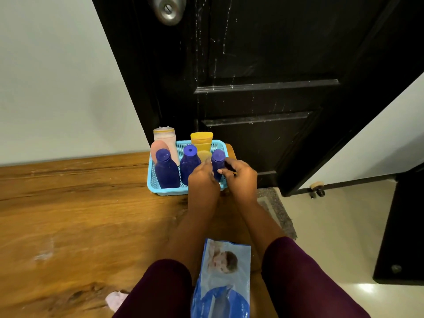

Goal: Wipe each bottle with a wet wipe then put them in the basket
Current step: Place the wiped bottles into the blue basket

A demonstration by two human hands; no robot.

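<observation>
Bottles stand in the blue basket on the wooden table: from the left, a pink bottle, two blue bottles, a yellow tube. Left hand and right hand both close around the rightmost blue bottle, seating it. No bottle remains outside; task appears nearly complete. Wipe packet lies nearest the person.

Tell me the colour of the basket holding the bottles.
Light blue mesh basket, seen in the head view, the only view here.
</observation>
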